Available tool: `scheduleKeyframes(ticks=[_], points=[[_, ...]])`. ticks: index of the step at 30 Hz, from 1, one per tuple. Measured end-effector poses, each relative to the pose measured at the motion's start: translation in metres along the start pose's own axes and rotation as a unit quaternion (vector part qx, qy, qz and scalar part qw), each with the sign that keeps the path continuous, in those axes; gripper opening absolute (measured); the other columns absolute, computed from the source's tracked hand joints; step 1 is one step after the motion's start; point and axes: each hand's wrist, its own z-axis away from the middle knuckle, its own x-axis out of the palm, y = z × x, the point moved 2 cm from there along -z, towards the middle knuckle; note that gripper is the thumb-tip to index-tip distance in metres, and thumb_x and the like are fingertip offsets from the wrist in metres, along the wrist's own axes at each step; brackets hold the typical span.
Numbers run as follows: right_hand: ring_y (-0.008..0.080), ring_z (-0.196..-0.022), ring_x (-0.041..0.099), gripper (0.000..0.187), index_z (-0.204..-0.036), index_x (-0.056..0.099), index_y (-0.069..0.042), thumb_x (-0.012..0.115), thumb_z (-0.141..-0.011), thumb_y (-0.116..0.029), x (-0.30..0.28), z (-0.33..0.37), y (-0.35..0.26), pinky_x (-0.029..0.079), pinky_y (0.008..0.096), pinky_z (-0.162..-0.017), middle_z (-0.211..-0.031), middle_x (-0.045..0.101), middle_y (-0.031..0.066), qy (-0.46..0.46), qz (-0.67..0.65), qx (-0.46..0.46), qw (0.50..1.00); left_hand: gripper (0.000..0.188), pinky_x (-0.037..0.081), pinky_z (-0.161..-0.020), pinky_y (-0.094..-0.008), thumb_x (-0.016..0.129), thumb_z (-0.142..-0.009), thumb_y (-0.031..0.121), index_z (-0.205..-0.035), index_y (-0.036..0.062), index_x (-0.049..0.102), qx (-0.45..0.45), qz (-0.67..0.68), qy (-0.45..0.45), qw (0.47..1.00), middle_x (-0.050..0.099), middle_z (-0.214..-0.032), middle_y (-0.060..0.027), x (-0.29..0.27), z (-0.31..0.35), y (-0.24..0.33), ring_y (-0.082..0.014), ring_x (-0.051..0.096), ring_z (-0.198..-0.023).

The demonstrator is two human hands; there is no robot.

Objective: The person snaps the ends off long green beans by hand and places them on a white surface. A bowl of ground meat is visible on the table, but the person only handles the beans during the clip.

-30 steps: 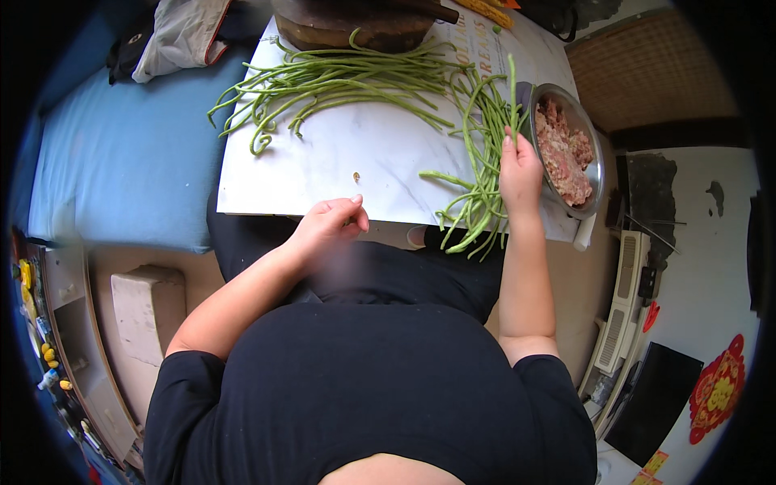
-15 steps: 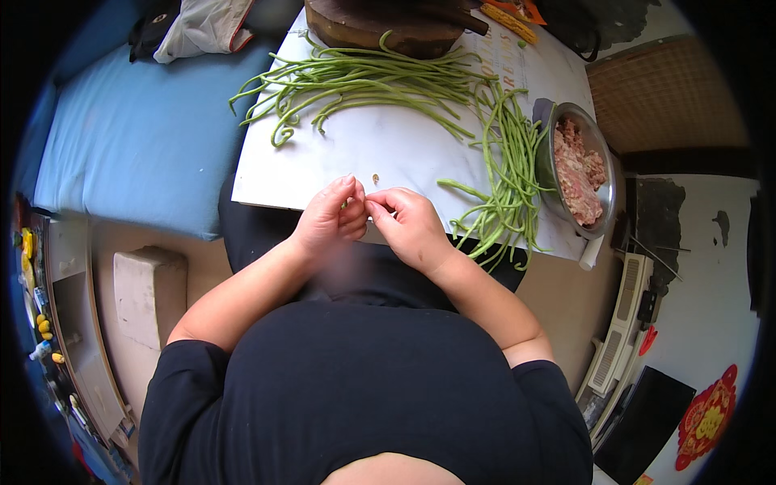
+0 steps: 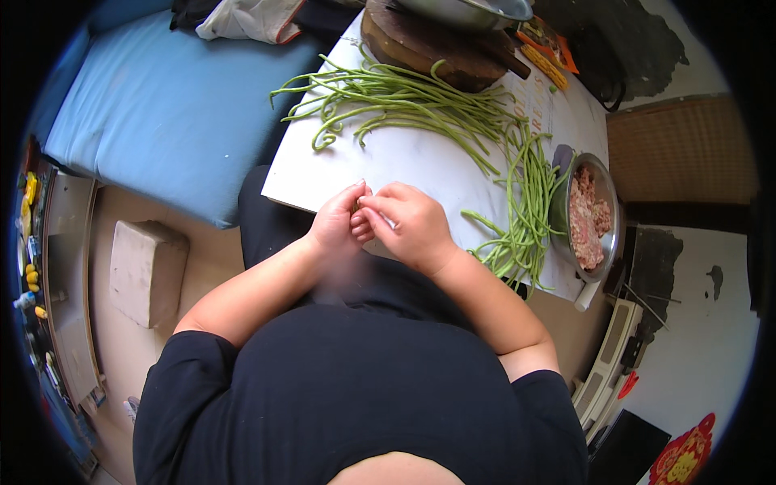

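Note:
My left hand (image 3: 338,220) and my right hand (image 3: 411,225) meet just off the near edge of the white marbled table (image 3: 295,178). Both are closed, with fingertips pinched together; whatever sits between them is too small or hidden to make out. Beyond them, a pile of long green beans (image 3: 420,103) stretches across the table. To the right of my right hand, a second bunch of long beans (image 3: 527,206) runs toward the near edge, some ends hanging over it. Beside that bunch stands a metal bowl (image 3: 616,230) with minced meat (image 3: 586,222) in it.
A thick round wooden chopping board (image 3: 404,44) sits at the table's far side, with another metal bowl (image 3: 481,10) over it. A yellow packet (image 3: 546,66) lies nearby. On the left are a blue sofa (image 3: 178,121) and a pale block-shaped stool (image 3: 147,271).
The view has turned slightly, so the table appears shifted right and the bowl over the chopping board now shows. My right fingers have moved further over the left fingertips.

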Motion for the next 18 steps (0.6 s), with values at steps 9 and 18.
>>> scheduleKeyframes(ticks=[9,18], points=[[0.0278,-0.1,0.047,0.024,-0.095,0.06,-0.009,0.061,-0.073,-0.02,-0.004,-0.037,0.149,0.039,0.0374,-0.086,-0.104,0.054,0.0081,0.129,0.328,0.177,0.919,0.029,0.031,-0.043,-0.0197,0.038,-0.092,0.033,-0.073,0.0125,0.044,0.021,0.02,0.022,0.999,0.044,-0.062,0.0008,-0.012,0.003,0.012,-0.0078,0.04,-0.052],[0.0275,-0.084,0.053,0.011,-0.087,0.053,-0.004,0.056,-0.077,-0.007,-0.025,-0.019,0.14,0.042,0.0359,-0.075,-0.09,0.057,0.0107,0.173,0.094,0.136,0.971,0.019,0.026,-0.04,-0.0172,0.042,-0.092,0.027,-0.094,0.0089,0.049,0.049,0.04,0.052,0.997,0.038,-0.061,0.0048,-0.028,-0.001,0.032,-0.0044,0.032,-0.048]])
